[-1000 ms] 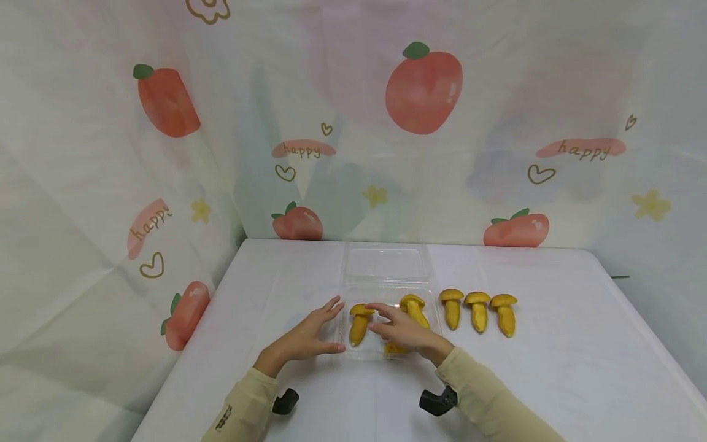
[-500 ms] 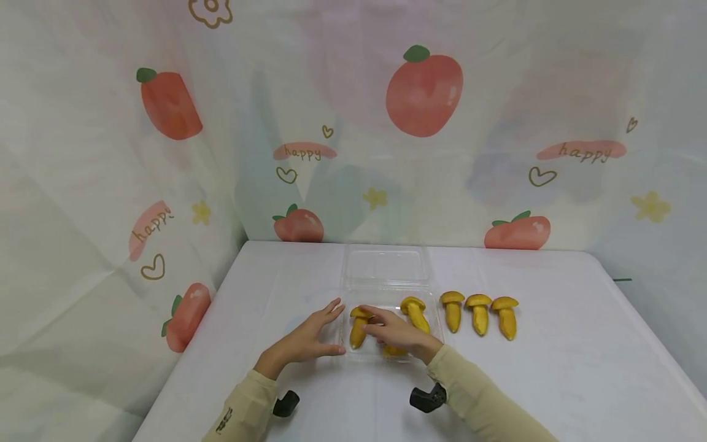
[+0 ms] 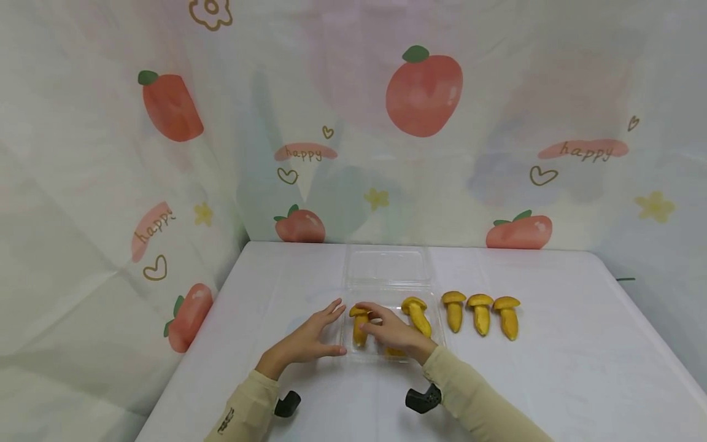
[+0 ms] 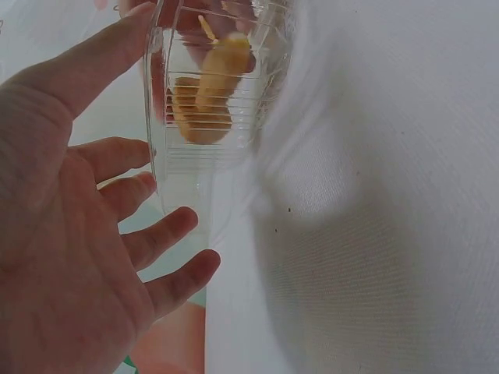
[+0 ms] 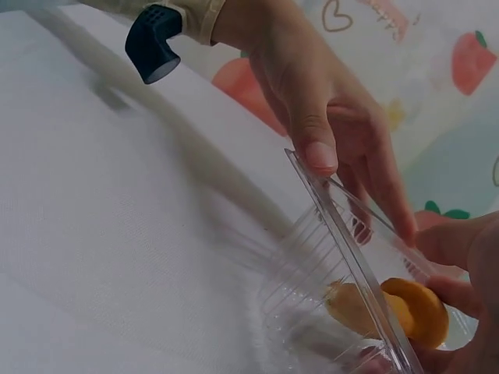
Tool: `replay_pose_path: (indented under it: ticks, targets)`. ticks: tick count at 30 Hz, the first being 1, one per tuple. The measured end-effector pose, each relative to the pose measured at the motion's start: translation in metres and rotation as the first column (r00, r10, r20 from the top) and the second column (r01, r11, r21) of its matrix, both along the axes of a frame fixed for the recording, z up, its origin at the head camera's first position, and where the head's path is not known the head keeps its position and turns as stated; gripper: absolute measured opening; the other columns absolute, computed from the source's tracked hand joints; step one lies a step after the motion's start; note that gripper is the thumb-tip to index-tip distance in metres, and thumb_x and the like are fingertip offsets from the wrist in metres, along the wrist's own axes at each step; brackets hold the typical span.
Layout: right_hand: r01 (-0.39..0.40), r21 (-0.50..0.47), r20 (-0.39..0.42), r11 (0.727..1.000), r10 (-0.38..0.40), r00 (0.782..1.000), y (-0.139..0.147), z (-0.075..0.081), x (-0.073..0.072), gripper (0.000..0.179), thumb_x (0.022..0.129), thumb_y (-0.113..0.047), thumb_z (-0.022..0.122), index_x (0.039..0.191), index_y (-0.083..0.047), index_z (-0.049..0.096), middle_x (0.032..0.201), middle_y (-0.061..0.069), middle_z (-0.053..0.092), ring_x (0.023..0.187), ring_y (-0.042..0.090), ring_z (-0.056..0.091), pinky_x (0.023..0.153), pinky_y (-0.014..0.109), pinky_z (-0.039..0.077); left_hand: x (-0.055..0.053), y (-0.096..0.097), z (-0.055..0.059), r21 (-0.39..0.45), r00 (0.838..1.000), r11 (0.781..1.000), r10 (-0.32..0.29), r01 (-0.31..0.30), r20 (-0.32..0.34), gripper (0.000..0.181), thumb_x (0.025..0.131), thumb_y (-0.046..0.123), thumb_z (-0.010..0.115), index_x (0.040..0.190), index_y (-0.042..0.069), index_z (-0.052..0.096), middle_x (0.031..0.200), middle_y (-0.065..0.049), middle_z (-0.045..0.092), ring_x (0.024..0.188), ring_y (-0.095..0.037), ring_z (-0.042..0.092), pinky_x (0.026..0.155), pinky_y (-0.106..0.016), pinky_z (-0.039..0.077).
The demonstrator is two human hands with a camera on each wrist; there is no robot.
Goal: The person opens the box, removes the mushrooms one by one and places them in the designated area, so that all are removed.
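Observation:
A clear plastic clamshell box (image 3: pixel 440 334) lies open on the table, its lid (image 3: pixel 386 268) folded back. Inside, a yellow mushroom (image 3: pixel 359 336) sits at the left, another mushroom (image 3: pixel 418 317) at the right, and a third mushroom (image 3: pixel 394 352) is mostly hidden under my right hand. My right hand (image 3: pixel 396 329) holds the left mushroom between thumb and fingers; the right wrist view shows its fingers around the mushroom's cap (image 5: pixel 425 312). At the box's left side, my left hand (image 3: pixel 302 341) keeps its fingers spread, with the thumb against the rim (image 4: pixel 152 86) in the left wrist view.
Right of the box, a row of three more mushrooms (image 3: pixel 454 312) lies on the white tablecloth (image 3: pixel 552 380). A printed cloth backdrop (image 3: pixel 331 92) rises behind and to the left. Black camera mounts (image 3: pixel 424 399) hang at both wrists.
My right hand has moved a little left onto the left mushroom, which has turned from a slant to nearly straight. The left hand has stayed in place at the box's side.

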State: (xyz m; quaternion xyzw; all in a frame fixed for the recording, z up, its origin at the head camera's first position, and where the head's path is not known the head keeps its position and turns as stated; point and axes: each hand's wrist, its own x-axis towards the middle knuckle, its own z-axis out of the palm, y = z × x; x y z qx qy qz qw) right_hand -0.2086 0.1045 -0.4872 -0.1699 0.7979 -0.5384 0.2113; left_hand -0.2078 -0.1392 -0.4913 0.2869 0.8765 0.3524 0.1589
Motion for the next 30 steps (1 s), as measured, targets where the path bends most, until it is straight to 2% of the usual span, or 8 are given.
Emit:
replay_pose_path:
  ticks: [8, 12, 21, 30]
  targets:
    - [0.073, 0.038, -0.06, 0.997, -0.07, 0.996, 0.003, -0.002, 0.001, 0.048, 0.102, -0.017, 0.06, 0.147, -0.009, 0.046, 0.147, 0.017, 0.052, 0.128, 0.037, 0.051, 0.102, 0.051, 0.05, 0.0, -0.001, -0.002, -0.006, 1.0, 1.0, -0.005, 0.005, -0.003, 0.09, 0.089, 0.034, 0.078, 0.159, 0.005, 0.029, 0.171, -0.014, 0.014, 0.156, -0.041, 0.02, 0.121, -0.065, 0.026]
    - [0.106, 0.039, -0.073, 0.994, -0.103, 0.992, 0.005, 0.001, 0.003, 0.048, 0.099, -0.01, 0.062, 0.145, -0.012, 0.049, 0.145, 0.016, 0.053, 0.126, 0.036, 0.053, 0.099, 0.048, 0.053, -0.001, -0.001, -0.002, 0.001, 1.0, 1.0, -0.003, 0.003, -0.002, 0.09, 0.089, 0.034, 0.078, 0.159, 0.005, 0.029, 0.171, -0.015, 0.014, 0.156, -0.041, 0.02, 0.121, -0.065, 0.026]
    - [0.093, -0.037, -0.08, 0.995, -0.096, 0.992, 0.016, 0.005, 0.007, 0.054, 0.098, -0.002, 0.06, 0.149, -0.007, 0.044, 0.145, 0.027, 0.048, 0.105, 0.028, 0.065, 0.088, 0.043, 0.059, -0.001, -0.001, -0.003, 0.002, 1.0, 1.0, 0.005, -0.005, 0.004, 0.091, 0.089, 0.035, 0.078, 0.159, 0.006, 0.029, 0.171, -0.013, 0.014, 0.156, -0.04, 0.019, 0.121, -0.064, 0.026]
    - [0.106, -0.051, -0.071, 0.993, -0.11, 0.991, 0.029, 0.009, 0.009, 0.056, 0.098, -0.003, 0.06, 0.151, -0.01, 0.043, 0.144, 0.03, 0.045, 0.106, 0.028, 0.066, 0.087, 0.041, 0.059, 0.0, -0.001, -0.002, 0.004, 1.0, 1.0, 0.014, -0.014, 0.012, 0.091, 0.088, 0.034, 0.079, 0.159, 0.007, 0.03, 0.171, -0.012, 0.014, 0.157, -0.038, 0.018, 0.122, -0.062, 0.025]
